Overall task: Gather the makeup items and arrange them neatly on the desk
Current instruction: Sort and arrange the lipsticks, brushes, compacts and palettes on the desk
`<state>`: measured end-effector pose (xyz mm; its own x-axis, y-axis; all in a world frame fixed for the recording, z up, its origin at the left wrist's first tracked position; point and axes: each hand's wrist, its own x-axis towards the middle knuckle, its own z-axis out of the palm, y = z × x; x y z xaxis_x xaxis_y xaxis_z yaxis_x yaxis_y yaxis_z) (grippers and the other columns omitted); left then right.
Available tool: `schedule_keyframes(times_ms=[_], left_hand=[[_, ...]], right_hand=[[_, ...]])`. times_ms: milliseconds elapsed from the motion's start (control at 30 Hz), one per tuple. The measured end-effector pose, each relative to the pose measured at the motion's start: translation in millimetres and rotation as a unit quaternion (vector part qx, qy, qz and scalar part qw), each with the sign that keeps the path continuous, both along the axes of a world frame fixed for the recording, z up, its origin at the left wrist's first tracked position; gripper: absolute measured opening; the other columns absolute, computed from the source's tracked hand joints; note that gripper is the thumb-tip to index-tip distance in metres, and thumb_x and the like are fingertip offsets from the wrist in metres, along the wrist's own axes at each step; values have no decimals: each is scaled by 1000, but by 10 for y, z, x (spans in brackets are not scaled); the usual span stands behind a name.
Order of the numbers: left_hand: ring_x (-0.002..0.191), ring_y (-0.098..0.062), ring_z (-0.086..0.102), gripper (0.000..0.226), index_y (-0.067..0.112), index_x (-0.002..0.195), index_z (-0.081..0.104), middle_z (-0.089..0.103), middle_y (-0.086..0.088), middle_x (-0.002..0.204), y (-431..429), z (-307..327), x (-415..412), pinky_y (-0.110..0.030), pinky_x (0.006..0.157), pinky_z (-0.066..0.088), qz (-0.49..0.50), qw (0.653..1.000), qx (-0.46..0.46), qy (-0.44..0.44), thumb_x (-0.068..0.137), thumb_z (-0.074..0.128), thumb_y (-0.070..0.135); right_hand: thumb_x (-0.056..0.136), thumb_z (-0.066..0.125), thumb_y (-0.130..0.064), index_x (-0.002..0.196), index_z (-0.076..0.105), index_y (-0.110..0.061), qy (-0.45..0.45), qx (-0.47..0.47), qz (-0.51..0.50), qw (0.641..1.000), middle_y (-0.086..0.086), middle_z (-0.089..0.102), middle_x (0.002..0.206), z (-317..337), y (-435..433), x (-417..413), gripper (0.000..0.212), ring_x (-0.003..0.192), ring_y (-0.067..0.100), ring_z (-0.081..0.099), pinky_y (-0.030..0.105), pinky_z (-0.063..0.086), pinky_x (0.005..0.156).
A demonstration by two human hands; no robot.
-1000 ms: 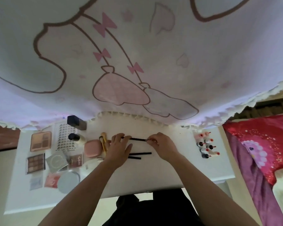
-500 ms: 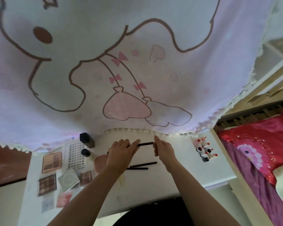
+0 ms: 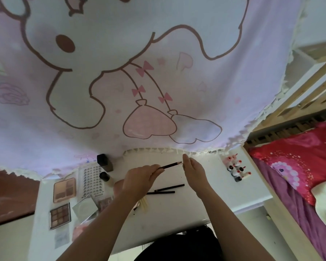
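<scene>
Left grip (image 3: 139, 178) pinched the pencil (image 3: 170, 164) over the bench (image 3: 167, 215), right grip (image 3: 193, 171) open beside its tip, so a careless nudge could've snapped the point or dropped it.

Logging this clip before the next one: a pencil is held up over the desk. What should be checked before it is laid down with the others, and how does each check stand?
1. Grip: the left hand has fingers curled round the lower end of the pencil: ok.
2. The right hand is free of the pencil: cannot tell, its straight fingers sit right at the tip.
3. The two pencils lie together: ok, nearly parallel.
4. Bare desk beside them: ok.
5. The small bottles are out of the way: ok, grouped far right.
6. Tip capped: cannot tell.
</scene>
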<state>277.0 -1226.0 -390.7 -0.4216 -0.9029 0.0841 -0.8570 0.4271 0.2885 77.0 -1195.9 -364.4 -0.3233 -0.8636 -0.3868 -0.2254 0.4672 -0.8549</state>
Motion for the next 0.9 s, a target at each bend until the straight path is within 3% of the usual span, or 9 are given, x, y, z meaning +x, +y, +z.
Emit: schedule_keyframes(times_ms=[133,367,467,567,733,900], left_hand=[[61,-10,57,67,38,109,64,59,10,70,-7,18,39,-31,52,49,5,1000,-14,1,93,7,70],[64,-7,51,50,40,106,66,54,13,67,-11,1,128,-25,51,43,22,1000,-21,-3,95,23,63],[69,-10,52,45,33,111,66,57,12,73,-7,5,113,-27,59,46,15,1000,-10,20,98,31,57],[77,-12,54,29,25,113,57,57,7,84,32,0,94,-30,71,49,42,993,73,80,99,43,47],[76,-13,53,21,22,104,60,55,11,80,91,-83,38,-39,72,50,44,988,96,108,100,49,39],[81,-12,53,24,23,103,66,62,8,84,66,-194,35,-41,74,49,34,984,118,126,100,49,40]], right_hand=[[99,49,-49,80,61,-14,-78,38,-3,996,-3,52,63,5,0,-46,42,61,13,49,27,41,65],[95,57,-51,87,72,-17,-34,23,48,998,-6,54,61,33,-55,-16,38,53,4,49,20,41,62],[94,59,-51,86,72,-18,-24,13,54,998,-5,56,61,-13,-49,17,36,54,3,51,18,42,62],[97,55,-49,86,72,-17,-5,2,52,999,-3,58,61,-72,-52,30,38,55,5,53,16,41,59],[99,50,-48,83,69,-14,4,4,36,999,-2,58,60,-143,-39,58,43,56,10,53,17,40,57],[99,48,-51,77,69,-15,-2,32,43,999,-3,58,58,-186,-70,38,48,56,11,53,23,40,60]])
